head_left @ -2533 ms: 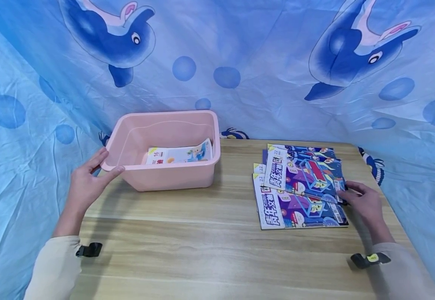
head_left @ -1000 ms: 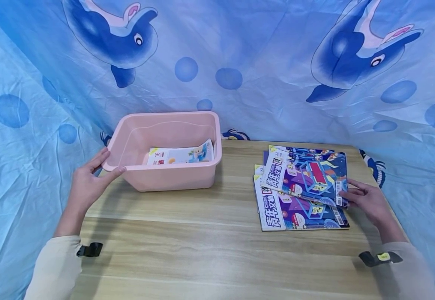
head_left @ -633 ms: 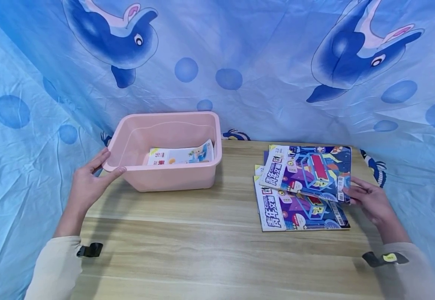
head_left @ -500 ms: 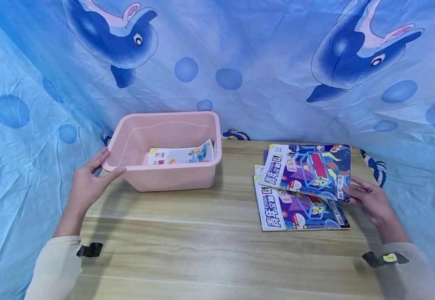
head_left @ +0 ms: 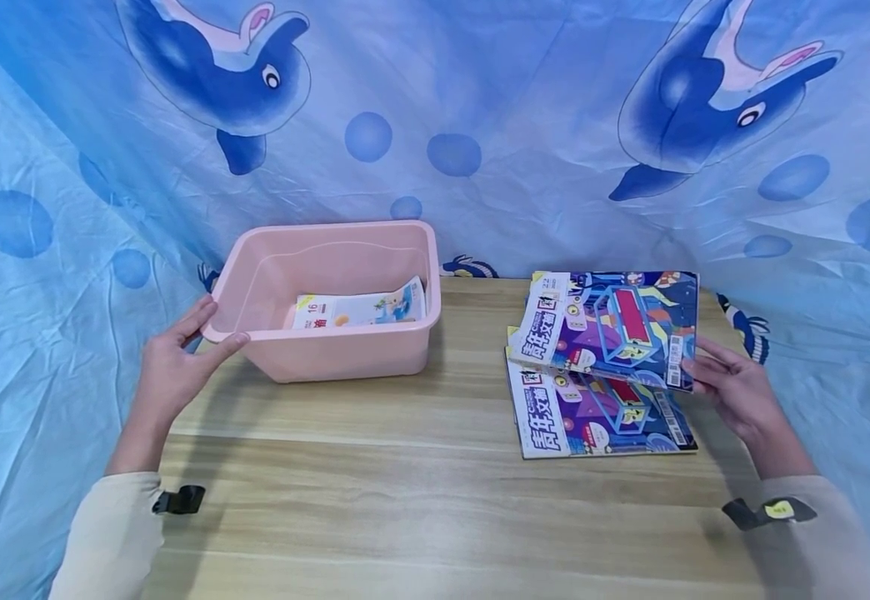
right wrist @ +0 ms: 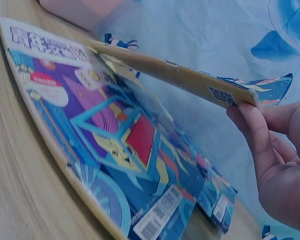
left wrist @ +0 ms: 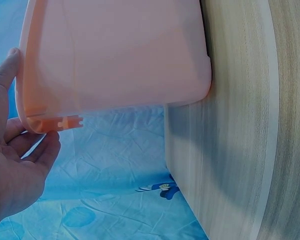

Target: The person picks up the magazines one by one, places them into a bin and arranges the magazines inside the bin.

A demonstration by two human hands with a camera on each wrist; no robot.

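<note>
The top magazine [head_left: 615, 327] is tilted up off the stack [head_left: 600, 417] at the right side of the table [head_left: 405, 500]. Its right edge is pinched by the right hand [head_left: 731, 392], thumb on the cover and fingers [right wrist: 255, 132] underneath, as the right wrist view shows. Its left edge is low, close over the magazines below; whether it touches them cannot be told. The stack lies flat, purple covers up.

Well apart to the left stands a pink bin [head_left: 330, 333], near the table's far left corner. The left hand [head_left: 172, 367] holds its left rim, thumb on the near lip and fingers along the outer wall; the left wrist view shows the fingers [left wrist: 40, 150] lightly curled under the rim [left wrist: 50, 122]. Inside the bin a white booklet [head_left: 360, 310] leans against the right wall. A blue dolphin-print sheet [head_left: 435, 125] hangs behind and around the table.
</note>
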